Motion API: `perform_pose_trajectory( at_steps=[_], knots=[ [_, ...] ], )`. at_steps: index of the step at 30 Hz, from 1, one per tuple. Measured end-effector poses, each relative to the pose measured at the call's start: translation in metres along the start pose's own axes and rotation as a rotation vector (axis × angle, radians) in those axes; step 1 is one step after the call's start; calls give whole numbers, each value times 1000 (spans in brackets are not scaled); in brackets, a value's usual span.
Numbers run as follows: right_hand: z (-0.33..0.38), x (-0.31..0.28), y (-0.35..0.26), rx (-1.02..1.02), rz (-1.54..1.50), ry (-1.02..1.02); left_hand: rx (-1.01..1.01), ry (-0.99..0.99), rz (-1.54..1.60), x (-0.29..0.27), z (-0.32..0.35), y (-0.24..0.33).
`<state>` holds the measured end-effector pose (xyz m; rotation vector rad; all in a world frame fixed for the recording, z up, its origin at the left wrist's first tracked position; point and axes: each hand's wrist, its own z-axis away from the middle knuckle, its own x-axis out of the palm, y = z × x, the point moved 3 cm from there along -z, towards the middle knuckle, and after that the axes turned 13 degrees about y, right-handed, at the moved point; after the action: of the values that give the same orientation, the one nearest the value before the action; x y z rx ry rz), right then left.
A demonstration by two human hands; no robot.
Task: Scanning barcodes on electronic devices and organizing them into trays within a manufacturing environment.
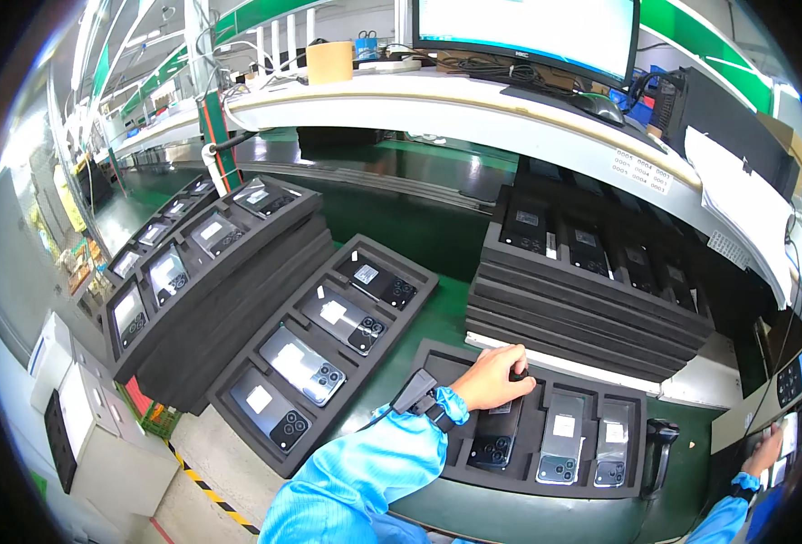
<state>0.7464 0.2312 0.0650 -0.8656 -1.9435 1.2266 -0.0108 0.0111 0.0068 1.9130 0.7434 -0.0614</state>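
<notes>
My left hand (496, 376) reaches forward from a blue sleeve, a black wrist strap (416, 394) above the cuff. Its fingers curl over the top end of a dark phone (493, 442) lying in the left slot of a black foam tray (528, 485). Two silver phones (560, 440) (612, 444) lie in the slots to the right. My right hand (765, 451) is at the far right rim, touching a light-coloured device (787, 433); its grip is too small and too close to the edge to read.
A black handheld scanner (660, 444) stands right of the tray. A foam tray with several phones (328, 335) lies to the left, beside a tall tray stack (211, 272). Another stack (582, 308) sits behind. A shelf above carries a monitor (528, 27), mouse (598, 107) and tape roll (330, 62).
</notes>
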Motion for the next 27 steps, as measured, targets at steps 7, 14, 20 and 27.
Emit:
perform_pose_trajectory(
  at_steps=[7,14,20,27],
  knots=[
    [-99,-57,-26,-1078,751,287,75,40,52,9,-2,-1],
    [263,-25,-62,196,234,-34,-108,-81,109,-8,-4,0],
    [465,52,-122,374,427,-1325,-180,-39,232,-7,-1,-5],
    [561,82,-147,-127,523,-1853,24,-85,-45,8,1,4]
  ],
)
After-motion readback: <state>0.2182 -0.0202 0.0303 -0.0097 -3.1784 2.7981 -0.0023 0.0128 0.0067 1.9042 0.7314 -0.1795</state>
